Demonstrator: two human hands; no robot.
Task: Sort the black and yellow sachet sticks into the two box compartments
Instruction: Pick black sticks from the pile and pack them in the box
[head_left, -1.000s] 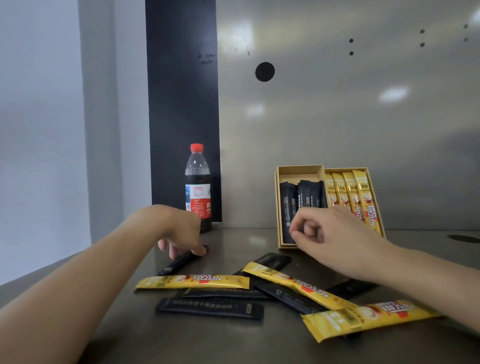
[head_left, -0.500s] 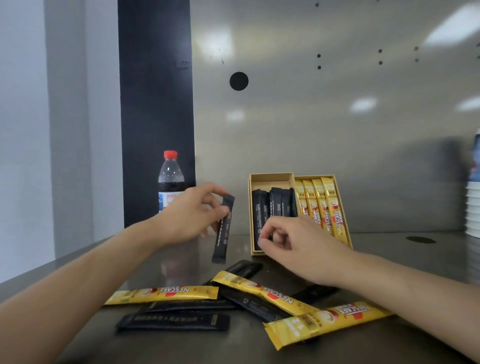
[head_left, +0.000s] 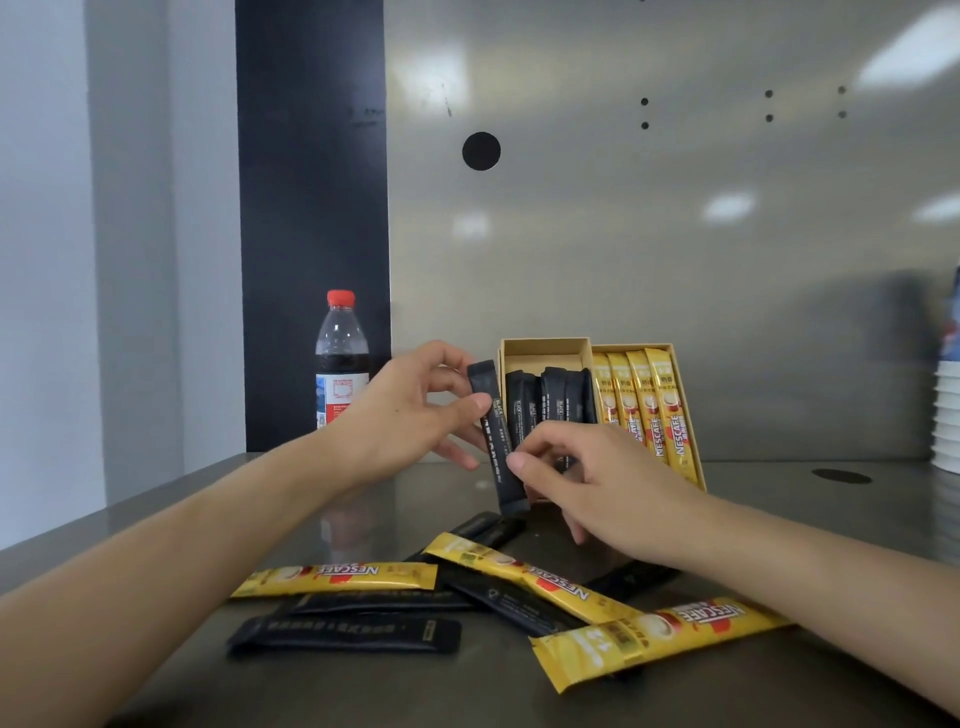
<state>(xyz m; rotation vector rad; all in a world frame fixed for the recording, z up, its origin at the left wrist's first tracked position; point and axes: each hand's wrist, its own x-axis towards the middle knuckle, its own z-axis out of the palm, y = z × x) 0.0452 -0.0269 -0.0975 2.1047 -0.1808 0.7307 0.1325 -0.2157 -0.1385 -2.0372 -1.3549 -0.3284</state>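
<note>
Currently left hand (head_left: 410, 415) pinches black foil sachet stick (head_left: 501, 467) beside tan cardboard box (head_left: 543, 357); right hand (head_left: 608, 488) touches it, grip unclear.

One wide-angle camera rides on the person's head. It looks forward and slightly down, across the steel table (head_left: 363, 691) toward the metal back wall (head_left: 675, 260). It sits close, with the box (head_left: 545, 353) mid-frame, within arm's reach.

Steel back panel (head_left: 675, 270) w/ blurry light reflections; black vert. strip (head_left: 311, 208) left, grey wall (head_left: 52, 260), metal counter (head_left: 363, 691).
</note>
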